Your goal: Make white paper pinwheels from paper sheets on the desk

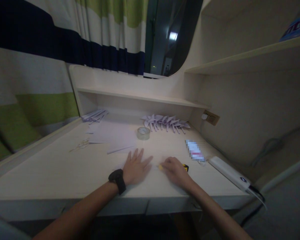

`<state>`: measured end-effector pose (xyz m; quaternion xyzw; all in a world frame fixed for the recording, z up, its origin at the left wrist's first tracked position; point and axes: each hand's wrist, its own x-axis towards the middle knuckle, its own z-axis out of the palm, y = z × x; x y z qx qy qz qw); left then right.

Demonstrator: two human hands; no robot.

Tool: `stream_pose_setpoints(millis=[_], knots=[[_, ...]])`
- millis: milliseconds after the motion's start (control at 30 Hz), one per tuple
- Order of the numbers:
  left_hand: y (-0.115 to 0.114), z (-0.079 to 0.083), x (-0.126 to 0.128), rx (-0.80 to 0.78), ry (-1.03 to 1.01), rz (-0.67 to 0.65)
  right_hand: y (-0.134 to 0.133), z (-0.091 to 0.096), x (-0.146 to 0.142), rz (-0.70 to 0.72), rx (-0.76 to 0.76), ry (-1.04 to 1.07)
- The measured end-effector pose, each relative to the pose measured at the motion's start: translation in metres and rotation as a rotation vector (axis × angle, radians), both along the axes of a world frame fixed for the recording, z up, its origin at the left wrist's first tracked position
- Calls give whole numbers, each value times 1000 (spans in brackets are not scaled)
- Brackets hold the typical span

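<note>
Left hand [137, 167]: lay palm down on the bench [57, 176], fingers spread wide, with nothing visibly gripped
Right hand [175, 170]: was curled, its fingers drawn in narrow on a small yellow piece
Yellow piece [160, 166]: sat between the hands, at the right fingertips, close to the bench's front; blur hid its exact shape
Yellow-and-black thing [186, 167]: showed past the outer side of the right hand; whether it joined the yellow piece could not be told
Tape roll [143, 136]: rested ahead of the left hand, just beside the white paper [110, 131]
Good handling: in my judgement, this close work called for a firm, flat left palm, its thumb clear of the yellow piece, and a light, steady right pinch
</note>
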<state>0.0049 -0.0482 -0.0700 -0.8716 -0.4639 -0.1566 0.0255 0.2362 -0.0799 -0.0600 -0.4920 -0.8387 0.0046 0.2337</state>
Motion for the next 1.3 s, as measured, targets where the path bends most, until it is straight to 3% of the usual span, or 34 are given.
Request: stream_pose_setpoints(millis=[567,1300], knots=[[3,6,-2,-101,35,-34,4,-1,0,62,23,9],[5,4,-5,-103,23,-79,10,8,9,209,-48,66]])
